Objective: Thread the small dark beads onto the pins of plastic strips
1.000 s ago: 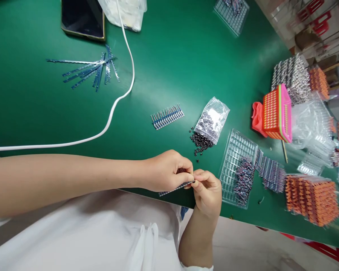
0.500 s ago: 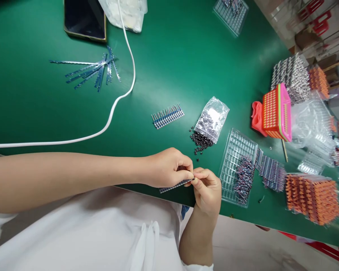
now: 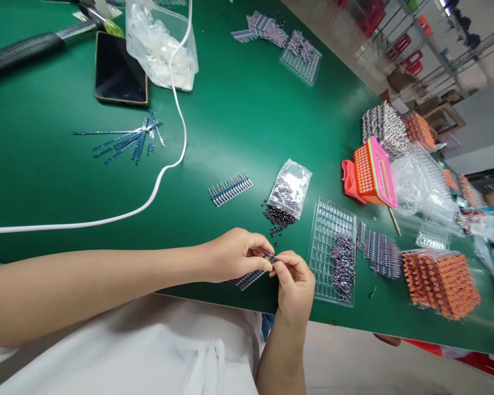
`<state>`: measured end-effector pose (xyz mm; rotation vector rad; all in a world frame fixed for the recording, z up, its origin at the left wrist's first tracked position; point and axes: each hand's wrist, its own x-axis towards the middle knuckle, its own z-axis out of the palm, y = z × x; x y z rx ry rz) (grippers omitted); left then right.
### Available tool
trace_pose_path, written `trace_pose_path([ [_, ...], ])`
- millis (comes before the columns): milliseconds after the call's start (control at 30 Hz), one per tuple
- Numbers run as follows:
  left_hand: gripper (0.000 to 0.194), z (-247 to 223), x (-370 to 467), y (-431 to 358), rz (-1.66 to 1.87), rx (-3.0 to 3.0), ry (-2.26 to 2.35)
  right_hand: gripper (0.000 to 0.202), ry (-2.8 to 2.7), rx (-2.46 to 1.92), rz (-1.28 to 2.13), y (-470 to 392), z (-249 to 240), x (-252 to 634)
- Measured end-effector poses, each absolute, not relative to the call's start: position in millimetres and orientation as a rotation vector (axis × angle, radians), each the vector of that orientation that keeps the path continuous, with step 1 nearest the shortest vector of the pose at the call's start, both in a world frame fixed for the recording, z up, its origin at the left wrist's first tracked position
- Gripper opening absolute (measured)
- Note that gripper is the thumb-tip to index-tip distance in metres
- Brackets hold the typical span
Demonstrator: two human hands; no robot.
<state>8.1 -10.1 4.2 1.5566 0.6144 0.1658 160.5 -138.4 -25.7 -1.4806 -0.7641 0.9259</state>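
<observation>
Between left hand (image 3: 229, 255) and right hand (image 3: 295, 282), a small piece (image 3: 270, 258), mostly hidden.

The left hand (image 3: 230, 255) partly hides the dark strip (image 3: 251, 280), and the frame edge crops the black handle (image 3: 22, 54).

Looked bright and mostly even. Seemed lit from above, with a soft sheen across the green tabletop (image 3: 230, 126) and white glare on the plastic bag (image 3: 290, 189). Dimmed into gray shadow on the white shirt (image 3: 127, 351). Stretched and blurred toward the right edge.
</observation>
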Motion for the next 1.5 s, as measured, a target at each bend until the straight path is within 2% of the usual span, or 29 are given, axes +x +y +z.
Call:
trace_pose_path([
  [200, 0.023, 6, 8, -10, 0.131, 1.548, 0.644, 0.012, -0.706, -1.465, 0.948, -138, -27, 159],
  [467, 0.026, 6, 5, -10, 0.143, 1.718, 0.489, 0.023, -0.603, -1.288, 1.172, -134, -22, 161],
  [633, 0.025, 9, 4, -11, 0.109, 1.726, 0.41, 0.027, -0.635, -1.326, 1.153, -135, -20, 160],
  [733, 0.024, 9, 5, -13, 0.088, 1.689, 0.401, 0.031, -0.774, -1.556, 1.002, -142, -20, 161],
  [833, 0.027, 7, 7, -13, 0.093, 1.619, 0.52, 0.027, -0.822, -1.75, 0.797, -155, -12, 177],
  [933, 0.03, 6, 9, -11, 0.108, 1.531, 0.642, 0.024, -0.764, -1.933, 0.445, -168, 4, 218],
  [1067, 0.03, 4, 10, -9, 0.134, 1.469, 0.688, 0.038, -0.76, -2.192, 0.009, -169, 19, 297],
  [1200, 0.03, -2, 11, -7, 0.167, 1.488, 0.688, 0.058, -0.996, -2.436, -0.104, -155, 13, 357],
  [1267, 0.029, -6, 11, -6, 0.182, 1.494, 0.689, 0.062, -1.071, -2.468, -0.095, -151, 10, 366],
  [1367, 0.029, -9, 11, -4, 0.201, 1.493, 0.709, 0.058, -1.162, -2.447, -0.176, -154, 11, 349],
  [1500, 0.03, -7, 11, -4, 0.22, 1.482, 0.752, 0.039, -1.238, -2.318, -0.226, -164, 18, 285],
])
